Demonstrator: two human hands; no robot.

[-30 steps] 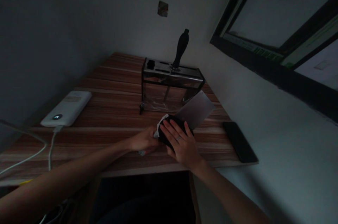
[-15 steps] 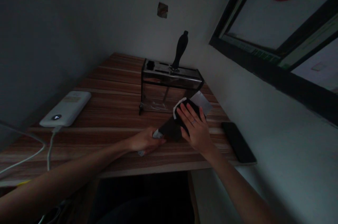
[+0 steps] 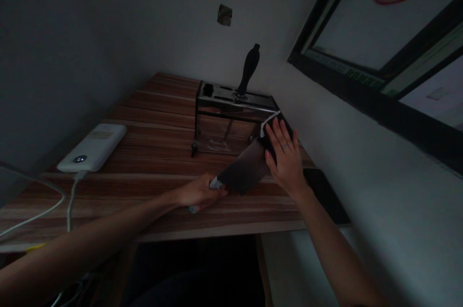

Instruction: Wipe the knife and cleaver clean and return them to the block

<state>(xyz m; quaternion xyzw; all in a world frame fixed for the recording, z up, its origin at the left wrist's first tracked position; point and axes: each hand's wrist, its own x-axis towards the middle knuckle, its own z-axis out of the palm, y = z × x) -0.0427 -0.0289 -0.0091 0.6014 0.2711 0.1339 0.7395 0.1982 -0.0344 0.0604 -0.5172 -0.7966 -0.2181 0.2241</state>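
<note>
A broad-bladed cleaver [image 3: 244,173] lies across the front of the wooden table [image 3: 155,118], blade pointing away to the right. My left hand [image 3: 198,194] is closed around its handle at the near end. My right hand [image 3: 284,156] presses a dark cloth with a white edge [image 3: 270,129] flat on the far tip of the blade, fingers stretched out over the cloth.
A metal knife block [image 3: 231,116] with one black-handled knife [image 3: 249,69] stands just behind the blade. A white power bank [image 3: 92,147] with cables lies at the left. A black phone [image 3: 325,193] lies at the table's right edge, by the wall.
My right hand has slid the cloth along the blade from near the handle out to the tip. The left hand has stayed on the handle.
</note>
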